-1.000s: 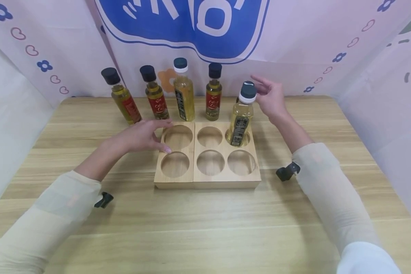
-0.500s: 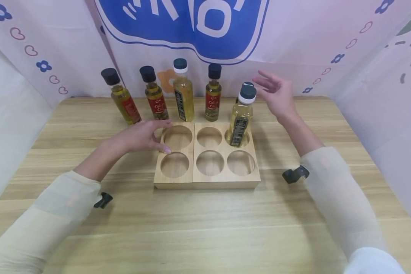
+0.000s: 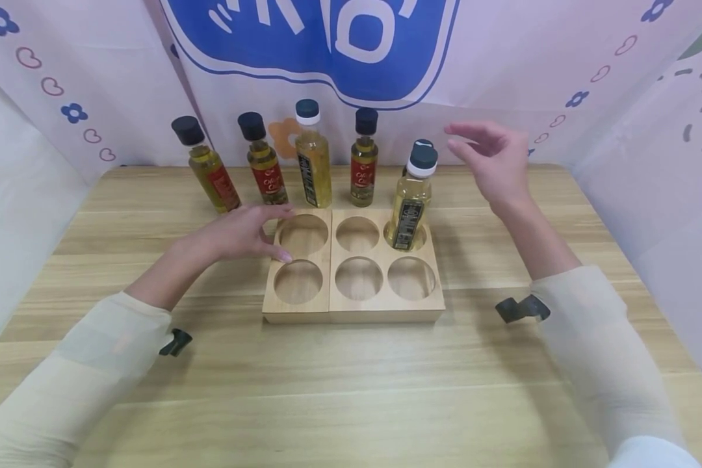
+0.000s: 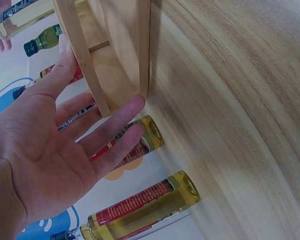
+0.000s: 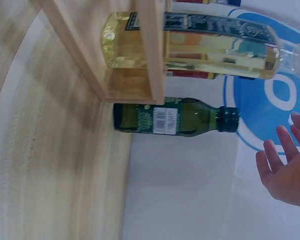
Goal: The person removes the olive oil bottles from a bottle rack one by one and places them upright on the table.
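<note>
My left hand [image 3: 234, 233] rests at the left end of a wooden bottle rack [image 3: 357, 315], thumb and fingertips on its top edge, fingers spread. In the left wrist view the thumb lies along the rack's side. A clear oil bottle [image 3: 409, 208] with a dark green cap and white collar stands in the rack's back right hole. My right hand [image 3: 494, 159] hovers in the air to the right of that bottle, holding nothing, its fingers loosely bent. A dark green bottle [image 5: 165, 119], mostly hidden behind the clear one in the head view, shows beside the rack in the right wrist view.
Behind the rack, along the table's back, stand red-labelled olive oil bottles [image 3: 215, 179], [image 3: 266, 169], [image 3: 364, 166] and another clear oil bottle [image 3: 314, 166]. A printed white cloth [image 3: 503, 78] hangs behind. The wooden table [image 3: 351, 396] extends in front of the rack.
My right hand has moved away to the right from the capped bottle in the rack. My left hand, the rack and the bottles stay in place.
</note>
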The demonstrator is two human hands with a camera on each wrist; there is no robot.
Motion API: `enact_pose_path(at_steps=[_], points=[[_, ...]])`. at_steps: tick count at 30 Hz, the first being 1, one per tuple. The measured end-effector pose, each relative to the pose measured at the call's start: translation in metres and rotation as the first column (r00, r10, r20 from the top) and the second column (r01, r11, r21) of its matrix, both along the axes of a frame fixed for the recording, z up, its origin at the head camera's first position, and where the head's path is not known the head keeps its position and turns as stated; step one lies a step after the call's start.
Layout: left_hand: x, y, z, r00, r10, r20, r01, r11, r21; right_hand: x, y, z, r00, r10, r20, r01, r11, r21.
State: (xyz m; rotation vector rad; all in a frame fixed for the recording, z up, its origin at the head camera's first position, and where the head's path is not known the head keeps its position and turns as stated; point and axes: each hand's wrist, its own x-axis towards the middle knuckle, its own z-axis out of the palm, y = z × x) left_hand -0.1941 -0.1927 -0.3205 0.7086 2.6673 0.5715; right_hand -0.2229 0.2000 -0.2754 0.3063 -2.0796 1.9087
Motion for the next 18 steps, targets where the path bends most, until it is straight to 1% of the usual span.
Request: enact_pose_path(at_steps=[3,6,10,12,15,18], points=[[0.0,0.0,0.001,1.0,0.002,-0.001,-0.002,1.0,0.003,0.006,-0.001,0.004,0.998,0.026,-0.051,-0.028,0.998,-0.051],[0.0,0.0,0.001,1.0,0.0,0.001,0.0,1.0,0.007,0.011,-0.003,0.007,0.991,0.071,-0.111,-0.081,0.993,-0.083],[0.0,0.0,0.0,1.0,-0.004,0.003,0.004,1.0,0.014,0.016,-0.005,0.009,0.974,0.121,-0.191,-0.136,0.988,-0.067],[0.0,0.0,0.0,1.0,-0.004,0.003,0.004,1.0,0.014,0.019,-0.006,0.011,0.968,0.136,-0.213,-0.15,0.988,-0.048],[0.0,-0.001,0.0,1.0,-0.003,0.004,0.003,1.0,0.013,0.025,-0.007,0.014,0.966,0.177,-0.187,-0.187,0.982,-0.036],[0.0,-0.001,-0.001,1.0,0.0,0.003,0.0,1.0,0.012,0.031,-0.009,0.017,0.963,0.243,-0.12,-0.246,0.969,-0.014]])
